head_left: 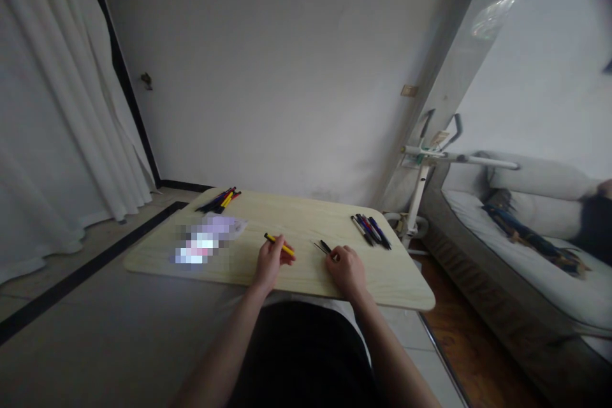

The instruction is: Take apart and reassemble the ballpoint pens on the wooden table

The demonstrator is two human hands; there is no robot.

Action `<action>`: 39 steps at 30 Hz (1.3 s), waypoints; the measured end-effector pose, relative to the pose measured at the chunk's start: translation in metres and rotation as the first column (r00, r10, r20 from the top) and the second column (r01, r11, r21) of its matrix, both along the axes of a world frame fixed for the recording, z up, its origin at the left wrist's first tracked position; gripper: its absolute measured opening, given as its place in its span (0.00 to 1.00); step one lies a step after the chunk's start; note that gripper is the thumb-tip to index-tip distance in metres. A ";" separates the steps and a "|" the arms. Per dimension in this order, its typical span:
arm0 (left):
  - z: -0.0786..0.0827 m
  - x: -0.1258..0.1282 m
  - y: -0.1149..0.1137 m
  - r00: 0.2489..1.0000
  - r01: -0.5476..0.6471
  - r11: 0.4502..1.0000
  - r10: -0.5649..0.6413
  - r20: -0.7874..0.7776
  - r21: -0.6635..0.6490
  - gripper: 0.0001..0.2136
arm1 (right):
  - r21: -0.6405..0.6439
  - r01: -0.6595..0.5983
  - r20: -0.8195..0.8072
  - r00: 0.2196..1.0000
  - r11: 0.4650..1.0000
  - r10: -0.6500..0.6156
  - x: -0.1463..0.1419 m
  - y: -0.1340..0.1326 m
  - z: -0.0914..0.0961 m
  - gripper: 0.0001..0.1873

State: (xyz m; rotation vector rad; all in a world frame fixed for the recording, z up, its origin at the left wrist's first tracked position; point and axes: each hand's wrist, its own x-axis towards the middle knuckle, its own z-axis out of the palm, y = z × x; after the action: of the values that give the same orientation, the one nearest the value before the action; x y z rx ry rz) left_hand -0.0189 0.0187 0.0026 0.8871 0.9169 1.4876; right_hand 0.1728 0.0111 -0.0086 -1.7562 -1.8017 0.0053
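Observation:
My left hand (270, 261) is closed around a yellow pen (278, 244) and holds it just above the light wooden table (401, 280), near the front edge. Close beside it, my right hand (345, 266) pinches a thin black pen part (323, 246) low over the tabletop. A bundle of several coloured pens (220, 199) lies at the far left corner. Another group of several dark, blue and red pens (371, 229) lies at the right, just beyond my right hand.
A blurred pale patch (205, 240) lies on the table left of my left hand. White curtains (57, 140) hang at the left. An exercise machine (423, 166) and a grey sofa (535, 248) stand to the right of the table.

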 end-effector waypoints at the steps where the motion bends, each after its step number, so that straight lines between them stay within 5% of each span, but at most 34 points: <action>1: 0.000 0.000 0.000 1.000 0.000 1.000 0.000 -0.010 0.000 0.17 | -0.005 0.001 -0.003 1.000 1.000 -0.001 0.000 0.000 0.000 0.05; 12: -0.002 0.001 0.004 0.996 -0.007 1.000 0.007 -0.092 -0.004 0.17 | 0.051 0.030 -0.025 0.999 0.998 -0.029 -0.001 0.001 0.002 0.03; 19: -0.004 0.003 0.005 0.988 -0.042 0.999 0.043 -0.150 0.014 0.18 | 0.201 -0.325 -0.049 0.939 0.924 0.341 -0.023 -0.034 0.009 0.09; 25: -0.005 0.003 0.006 0.988 0.000 1.000 0.003 -0.152 0.019 0.17 | 0.118 -0.280 0.033 0.960 0.953 0.278 -0.001 -0.038 -0.001 0.10; 29: -0.006 0.003 0.007 0.990 0.003 1.000 0.000 -0.138 0.025 0.17 | -0.025 -0.352 0.060 0.934 0.936 0.353 0.008 -0.033 0.007 0.09; 33: -0.006 0.004 0.007 0.990 0.006 1.000 -0.002 -0.143 0.028 0.16 | -0.115 -0.444 -0.226 0.883 0.889 0.412 0.025 -0.032 0.019 0.11; 39: -0.003 0.004 0.006 0.989 0.012 1.000 -0.008 -0.145 0.027 0.16 | -0.159 -0.411 -0.656 0.723 0.898 0.215 0.092 -0.042 0.037 0.16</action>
State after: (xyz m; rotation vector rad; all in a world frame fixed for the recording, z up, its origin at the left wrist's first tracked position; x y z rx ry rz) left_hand -0.0147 0.0248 -0.0004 1.0292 0.9980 1.4448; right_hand 0.2647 -0.0314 0.0285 -1.3541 -1.6021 0.9446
